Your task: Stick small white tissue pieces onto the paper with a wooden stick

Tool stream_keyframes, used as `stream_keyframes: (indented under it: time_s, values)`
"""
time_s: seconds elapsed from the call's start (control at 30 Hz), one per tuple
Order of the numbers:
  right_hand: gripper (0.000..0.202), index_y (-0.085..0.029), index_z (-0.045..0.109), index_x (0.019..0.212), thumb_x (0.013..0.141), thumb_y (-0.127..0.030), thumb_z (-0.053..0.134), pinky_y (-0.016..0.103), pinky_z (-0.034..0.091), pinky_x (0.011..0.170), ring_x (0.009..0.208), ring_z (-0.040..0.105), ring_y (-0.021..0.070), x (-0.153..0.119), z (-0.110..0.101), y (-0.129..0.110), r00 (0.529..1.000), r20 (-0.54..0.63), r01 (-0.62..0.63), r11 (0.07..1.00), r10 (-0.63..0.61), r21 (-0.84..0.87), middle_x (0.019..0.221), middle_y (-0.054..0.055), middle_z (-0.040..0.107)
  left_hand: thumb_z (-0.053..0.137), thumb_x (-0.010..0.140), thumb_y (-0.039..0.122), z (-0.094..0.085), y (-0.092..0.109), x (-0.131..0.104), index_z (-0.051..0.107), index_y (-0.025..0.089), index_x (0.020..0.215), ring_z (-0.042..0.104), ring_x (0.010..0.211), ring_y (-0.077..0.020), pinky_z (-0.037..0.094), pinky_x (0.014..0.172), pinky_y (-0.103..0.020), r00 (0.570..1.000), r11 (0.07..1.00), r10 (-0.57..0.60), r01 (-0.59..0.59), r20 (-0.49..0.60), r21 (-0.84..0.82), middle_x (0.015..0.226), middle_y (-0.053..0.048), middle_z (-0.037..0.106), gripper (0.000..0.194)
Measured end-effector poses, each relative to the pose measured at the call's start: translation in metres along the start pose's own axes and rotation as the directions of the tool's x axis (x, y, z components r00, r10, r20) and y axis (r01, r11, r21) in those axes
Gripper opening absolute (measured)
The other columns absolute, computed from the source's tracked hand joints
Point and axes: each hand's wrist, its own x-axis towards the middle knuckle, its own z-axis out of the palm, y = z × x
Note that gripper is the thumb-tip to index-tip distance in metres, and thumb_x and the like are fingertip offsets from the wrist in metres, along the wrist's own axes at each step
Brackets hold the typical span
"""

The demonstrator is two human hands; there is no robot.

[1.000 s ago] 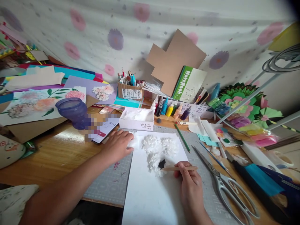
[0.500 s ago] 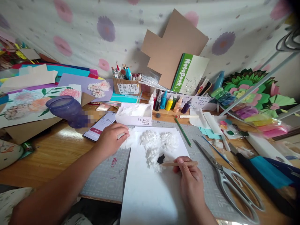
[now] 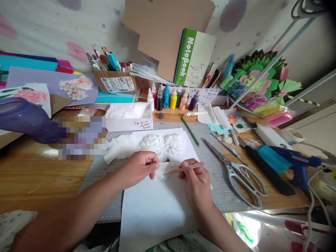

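A white sheet point(image 3: 154, 210) lies on the grey cutting mat point(image 3: 91, 189), with ruffled white tissue clusters point(image 3: 175, 142) on its upper part. My left hand point(image 3: 141, 168) pinches a small piece of white tissue point(image 3: 163, 168) over the lower cluster, which is mostly hidden behind it. In my right hand point(image 3: 195, 176) is a thin wooden stick point(image 3: 183, 169), its tip pointing left and meeting the tissue piece. More loose white tissue point(image 3: 120, 148) lies on the mat, left of the clusters.
Behind the sheet stand a white box point(image 3: 130, 122) of tissue and several paint bottles point(image 3: 173, 99). Large scissors point(image 3: 236, 175), a green pencil point(image 3: 190, 131) and a blue glue gun point(image 3: 301, 162) lie to the right. A purple vase point(image 3: 28, 120) is at the left.
My left hand has moved right and down from the loose tissue to the lower cluster, now with a tissue piece in its fingers. The camera view has shifted right and down.
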Motion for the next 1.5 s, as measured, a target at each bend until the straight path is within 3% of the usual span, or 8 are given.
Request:
stream_keyframes:
  time_s: [0.07,0.2,0.47,0.8,0.97,1.1,1.3,1.5]
  values:
    - [0.029,-0.017,0.063,0.068,0.087,-0.037,0.056,0.023,0.041,0.050,0.051,0.053,0.0118,-0.003,-0.001,0.003,0.998,-0.055,0.032,0.999,-0.031,0.005,0.057,-0.002,0.056,0.049,0.084,0.039,0.003,-0.003,0.001,0.056,0.018,0.072,0.043,0.048,-0.0098,0.029,0.046,-0.021,0.999,0.994,0.011,-0.007,-0.035,0.109,0.059,0.003,0.061,0.026]
    - [0.030,-0.018,0.058,0.066,0.092,-0.030,0.049,0.026,0.042,0.055,0.057,0.052,0.0131,-0.014,-0.003,0.005,0.951,-0.185,0.246,0.969,-0.248,-0.035,0.063,0.000,0.057,0.047,0.085,0.037,0.007,-0.004,0.001,0.059,0.019,0.072,0.045,0.048,-0.0111,0.029,0.046,-0.021,0.997,0.976,0.029,-0.015,-0.066,0.217,0.056,0.004,0.060,0.025]
    - [0.017,-0.019,0.058,0.082,0.090,-0.012,0.045,0.027,0.038,0.056,0.060,0.051,0.0138,-0.014,0.002,-0.014,0.866,0.177,0.499,0.832,-0.468,-0.241,0.066,0.000,0.056,0.047,0.083,0.027,0.009,0.000,0.003,0.057,0.019,0.064,0.049,0.052,-0.0111,0.031,0.052,-0.022,0.987,0.936,0.132,-0.092,-0.096,0.340,0.054,0.004,0.056,0.023]
    - [0.015,-0.015,0.056,0.082,0.090,-0.009,0.046,0.026,0.033,0.054,0.059,0.045,0.0138,-0.010,0.008,-0.012,0.789,0.309,0.614,0.691,-0.531,-0.381,0.063,0.001,0.051,0.053,0.081,0.025,0.012,-0.009,0.001,0.059,0.020,0.072,0.047,0.053,-0.0092,0.031,0.054,-0.020,0.975,0.914,0.176,-0.109,-0.139,0.390,0.057,0.006,0.055,0.012]
    - [0.016,-0.016,0.053,0.080,0.089,-0.006,0.044,0.027,0.033,0.053,0.059,0.044,0.0145,-0.010,0.014,-0.014,0.752,0.369,0.658,0.653,-0.546,-0.375,0.064,0.002,0.050,0.051,0.081,0.026,0.013,-0.012,0.002,0.060,0.023,0.087,0.049,0.052,-0.0105,0.031,0.052,-0.021,0.982,0.921,0.149,-0.094,-0.119,0.377,0.055,0.007,0.054,0.011]
    - [0.015,-0.016,0.056,0.081,0.090,-0.008,0.046,0.026,0.035,0.054,0.060,0.046,0.0142,-0.011,0.011,-0.013,0.784,0.338,0.619,0.698,-0.521,-0.359,0.065,0.001,0.052,0.052,0.079,0.024,0.015,-0.012,0.002,0.062,0.024,0.092,0.053,0.055,-0.0118,0.032,0.054,-0.022,0.983,0.917,0.145,-0.090,-0.114,0.389,0.060,0.005,0.059,0.016]
    - [0.023,-0.020,0.059,0.078,0.095,-0.021,0.044,0.025,0.041,0.058,0.062,0.055,0.0132,-0.013,0.000,-0.003,0.939,-0.012,0.332,0.915,-0.343,-0.230,0.068,-0.001,0.056,0.052,0.079,0.023,0.014,-0.015,0.002,0.064,0.024,0.089,0.048,0.052,-0.0103,0.028,0.051,-0.021,0.980,0.908,0.170,-0.117,-0.099,0.402,0.057,0.006,0.054,0.015]
    - [0.027,-0.019,0.061,0.071,0.093,-0.028,0.049,0.022,0.043,0.055,0.060,0.057,0.0125,-0.006,0.004,-0.006,0.962,0.022,0.268,0.930,-0.271,-0.253,0.064,-0.001,0.060,0.047,0.083,0.026,0.013,-0.014,-0.004,0.064,0.023,0.085,0.046,0.053,-0.0097,0.029,0.051,-0.020,0.980,0.911,0.197,-0.170,-0.035,0.375,0.058,0.006,0.053,0.017]
